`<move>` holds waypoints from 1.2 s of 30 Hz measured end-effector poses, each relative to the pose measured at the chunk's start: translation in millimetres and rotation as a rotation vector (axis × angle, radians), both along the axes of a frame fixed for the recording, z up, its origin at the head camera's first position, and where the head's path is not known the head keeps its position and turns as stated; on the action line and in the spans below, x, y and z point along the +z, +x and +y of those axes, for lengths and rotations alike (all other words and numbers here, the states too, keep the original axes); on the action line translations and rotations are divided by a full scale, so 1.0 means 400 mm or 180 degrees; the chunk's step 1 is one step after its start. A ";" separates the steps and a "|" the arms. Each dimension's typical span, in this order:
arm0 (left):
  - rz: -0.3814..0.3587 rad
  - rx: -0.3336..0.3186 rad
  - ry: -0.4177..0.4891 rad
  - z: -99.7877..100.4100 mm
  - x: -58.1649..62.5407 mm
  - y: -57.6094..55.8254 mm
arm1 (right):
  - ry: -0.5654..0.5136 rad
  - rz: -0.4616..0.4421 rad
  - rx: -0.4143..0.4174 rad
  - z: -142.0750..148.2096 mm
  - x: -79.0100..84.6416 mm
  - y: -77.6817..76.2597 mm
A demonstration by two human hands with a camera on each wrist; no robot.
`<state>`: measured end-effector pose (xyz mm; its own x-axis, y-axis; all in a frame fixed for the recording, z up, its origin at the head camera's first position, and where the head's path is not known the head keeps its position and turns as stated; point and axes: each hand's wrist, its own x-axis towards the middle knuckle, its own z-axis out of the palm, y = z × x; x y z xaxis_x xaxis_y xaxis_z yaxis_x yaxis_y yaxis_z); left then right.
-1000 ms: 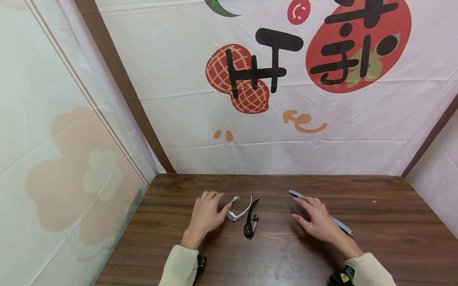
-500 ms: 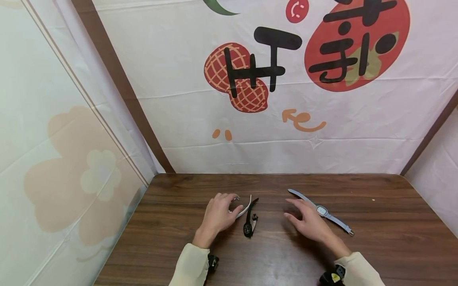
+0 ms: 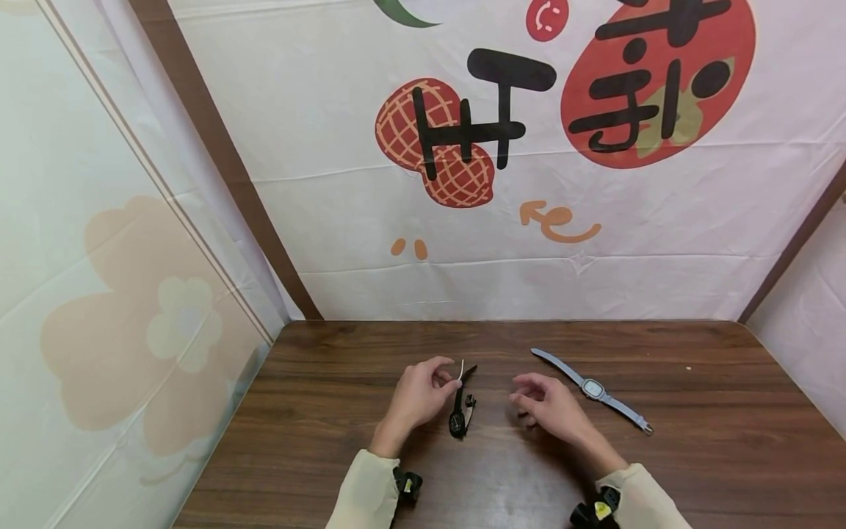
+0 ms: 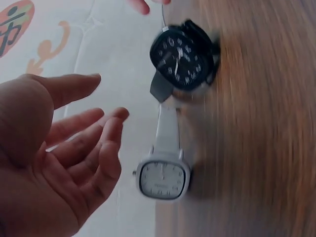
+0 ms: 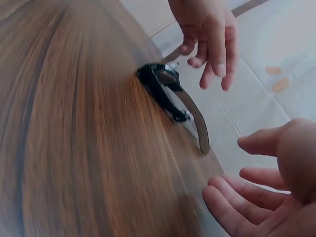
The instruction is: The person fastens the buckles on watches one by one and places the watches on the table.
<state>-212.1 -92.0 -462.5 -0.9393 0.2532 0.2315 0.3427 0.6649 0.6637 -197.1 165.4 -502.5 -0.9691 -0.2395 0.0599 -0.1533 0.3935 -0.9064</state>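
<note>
My left hand [image 3: 418, 397] hovers over the white watch, hiding most of it in the head view; only a strip of its strap [image 3: 461, 369] shows past the fingertips. From the left wrist, the white watch [image 4: 163, 180] appears with its dial up, apart from the loosely bent fingers [image 4: 112, 128]. Just right of it lies a black watch [image 3: 457, 424], its strap partly folded. My right hand [image 3: 554, 410] is held above the table with bent, spread fingers and nothing between them. Behind it, a light blue watch [image 3: 593, 389] lies stretched out flat.
All the watches lie on a dark brown wood-grain table [image 3: 714, 441]. A printed white cloth [image 3: 330, 220] hangs behind the far edge, with another cloth panel [image 3: 119, 330] along the left. Small black cameras [image 3: 408, 485] are strapped to both wrists.
My left hand has moved right, over the white watch. My right hand has shifted left, uncovering the blue watch, and its fingers have bent more. The watches have stayed put.
</note>
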 end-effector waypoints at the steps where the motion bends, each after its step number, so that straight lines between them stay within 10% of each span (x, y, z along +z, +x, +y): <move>1: -0.0064 -0.0007 0.0064 0.003 0.000 0.000 | -0.0094 -0.0072 0.0044 -0.006 0.000 -0.001; 9: -0.0430 0.0164 0.0347 0.023 -0.009 0.006 | -0.0667 -0.0559 0.0101 -0.061 0.006 0.000; 24: -0.0206 0.0624 0.0080 0.073 -0.026 0.021 | -0.1118 -0.0865 -0.0126 -0.136 -0.004 -0.003; 36: -0.0338 0.0640 0.0493 0.067 -0.045 0.014 | -0.1235 -0.0957 -0.0243 -0.141 -0.012 0.000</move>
<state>-206.6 -65.1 -480.6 -0.9882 0.0284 0.1503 0.1371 0.6004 0.7879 -197.3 108.9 -507.3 -0.9710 -0.1827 -0.1543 0.1536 0.0184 -0.9880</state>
